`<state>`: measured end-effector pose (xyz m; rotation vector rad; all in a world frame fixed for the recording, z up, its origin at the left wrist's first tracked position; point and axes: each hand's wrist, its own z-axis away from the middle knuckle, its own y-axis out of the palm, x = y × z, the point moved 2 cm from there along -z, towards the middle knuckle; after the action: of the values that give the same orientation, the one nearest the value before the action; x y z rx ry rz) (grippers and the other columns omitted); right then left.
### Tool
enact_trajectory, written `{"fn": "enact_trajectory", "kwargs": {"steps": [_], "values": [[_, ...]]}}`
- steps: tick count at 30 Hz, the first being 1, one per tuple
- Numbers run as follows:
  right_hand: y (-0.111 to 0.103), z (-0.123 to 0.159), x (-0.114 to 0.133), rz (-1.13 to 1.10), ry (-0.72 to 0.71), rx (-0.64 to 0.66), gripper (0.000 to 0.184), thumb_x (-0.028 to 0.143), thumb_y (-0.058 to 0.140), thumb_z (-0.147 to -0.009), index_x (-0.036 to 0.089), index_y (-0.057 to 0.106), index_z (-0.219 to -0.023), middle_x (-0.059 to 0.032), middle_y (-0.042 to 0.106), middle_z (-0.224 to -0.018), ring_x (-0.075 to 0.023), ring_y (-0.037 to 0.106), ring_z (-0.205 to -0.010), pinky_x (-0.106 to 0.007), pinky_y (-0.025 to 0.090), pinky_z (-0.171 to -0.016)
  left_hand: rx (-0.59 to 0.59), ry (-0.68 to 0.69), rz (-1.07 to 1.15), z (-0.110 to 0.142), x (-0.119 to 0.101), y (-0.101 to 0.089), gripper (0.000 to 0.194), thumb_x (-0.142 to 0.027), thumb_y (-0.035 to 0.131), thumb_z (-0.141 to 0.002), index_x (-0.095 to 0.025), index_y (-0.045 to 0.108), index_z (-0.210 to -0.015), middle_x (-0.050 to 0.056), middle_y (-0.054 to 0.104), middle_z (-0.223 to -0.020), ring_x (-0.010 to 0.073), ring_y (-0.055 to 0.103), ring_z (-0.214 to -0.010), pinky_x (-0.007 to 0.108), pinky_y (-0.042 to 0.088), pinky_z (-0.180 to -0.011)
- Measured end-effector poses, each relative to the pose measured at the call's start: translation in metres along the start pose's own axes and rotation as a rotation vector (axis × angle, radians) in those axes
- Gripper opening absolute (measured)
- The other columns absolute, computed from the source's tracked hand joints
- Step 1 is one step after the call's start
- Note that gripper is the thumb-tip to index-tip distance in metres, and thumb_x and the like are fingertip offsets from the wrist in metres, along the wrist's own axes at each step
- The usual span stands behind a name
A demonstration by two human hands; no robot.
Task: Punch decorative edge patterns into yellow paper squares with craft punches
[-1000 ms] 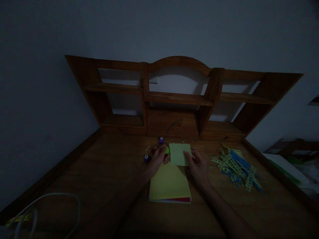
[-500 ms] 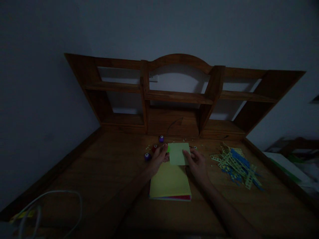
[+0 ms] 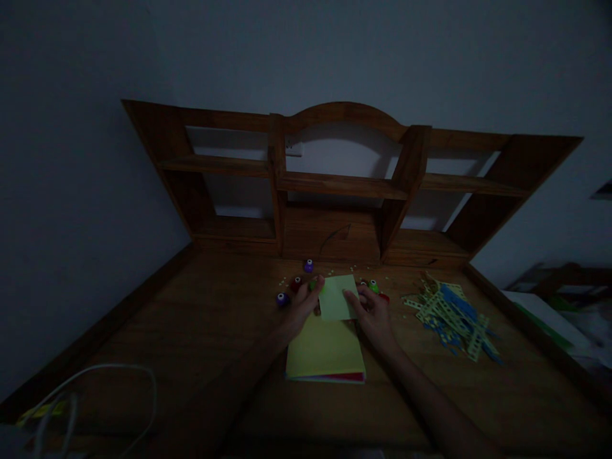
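Observation:
A small pale green square of paper (image 3: 337, 299) is held up over the desk, slightly tilted. My right hand (image 3: 377, 315) pinches its right side, thumb on top and fingers behind. My left hand (image 3: 300, 311) is at the left edge, its thumb against the paper and its other fingers partly hidden. Below the square lies a stack of coloured paper (image 3: 325, 354) with a yellow sheet uppermost. Small round pots with white-ringed tops stand around my hands: purple (image 3: 282, 299), red (image 3: 297, 283) and green (image 3: 373, 287). Another bright green patch shows beside my left thumb.
Yellow-green and blue perforated plastic strips (image 3: 452, 319) lie heaped at the right. A wooden shelf unit (image 3: 335, 185) stands along the back of the desk. A white cable (image 3: 119, 366) loops at the front left. Tiny pale bits are scattered behind my hands.
The paper square has shifted slightly left and tilted, and its left edge is now against my left thumb. The green pot and a red one beyond my right hand have come into view.

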<state>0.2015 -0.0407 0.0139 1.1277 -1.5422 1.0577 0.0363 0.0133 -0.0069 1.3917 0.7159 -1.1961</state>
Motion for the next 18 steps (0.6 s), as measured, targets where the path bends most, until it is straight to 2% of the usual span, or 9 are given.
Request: {"fn": "enact_trajectory", "kwargs": {"steps": [3,7,9,14,18], "values": [[0.0,-0.001,0.0,0.001,-0.011,0.011,0.032,0.051,0.062,-0.082,0.02,0.067,-0.087,-0.0033,0.069,-0.074,-0.0217,0.063,-0.068,-0.028,0.048,-0.057,-0.011,0.089,-0.051,0.001,-0.006,0.003,0.046,-0.058,0.07,-0.071,-0.021,0.058,-0.093,-0.001,0.058,-0.074,0.012,0.055,-0.063,0.021,0.042,-0.056],[-0.001,-0.002,0.0,0.077,-0.08,0.03,0.033,0.05,0.062,-0.082,0.019,0.069,-0.092,-0.0057,0.072,-0.086,-0.0228,0.064,-0.075,-0.03,0.05,-0.063,0.097,0.195,-0.083,-0.002,-0.011,0.007,0.044,-0.05,0.079,-0.064,-0.019,0.053,-0.081,-0.004,0.053,-0.071,0.0101,0.05,-0.06,0.019,0.04,-0.053],[-0.002,-0.004,0.0,0.146,-0.118,0.033,0.034,0.05,0.062,-0.082,0.018,0.07,-0.092,-0.0063,0.072,-0.086,-0.0224,0.063,-0.073,-0.03,0.05,-0.064,0.123,0.23,-0.132,-0.004,-0.011,0.006,0.045,-0.048,0.081,-0.061,-0.019,0.05,-0.075,-0.005,0.048,-0.066,0.0086,0.046,-0.057,0.018,0.037,-0.05],[-0.003,-0.006,-0.002,0.242,-0.143,0.044,0.037,0.052,0.06,-0.082,0.016,0.07,-0.082,-0.0061,0.071,-0.077,-0.0215,0.063,-0.068,-0.029,0.05,-0.06,0.088,0.279,-0.249,-0.006,-0.013,0.004,0.046,-0.052,0.078,-0.063,-0.017,0.048,-0.07,-0.007,0.042,-0.062,0.0073,0.04,-0.053,0.018,0.032,-0.049],[-0.001,-0.005,-0.004,0.213,-0.126,0.076,0.035,0.05,0.061,-0.083,0.016,0.069,-0.088,-0.0065,0.072,-0.082,-0.022,0.064,-0.071,-0.029,0.051,-0.061,0.06,0.341,-0.31,-0.004,-0.016,0.002,0.044,-0.052,0.075,-0.066,-0.017,0.048,-0.069,-0.007,0.042,-0.062,0.0076,0.039,-0.055,0.018,0.031,-0.05]]}}
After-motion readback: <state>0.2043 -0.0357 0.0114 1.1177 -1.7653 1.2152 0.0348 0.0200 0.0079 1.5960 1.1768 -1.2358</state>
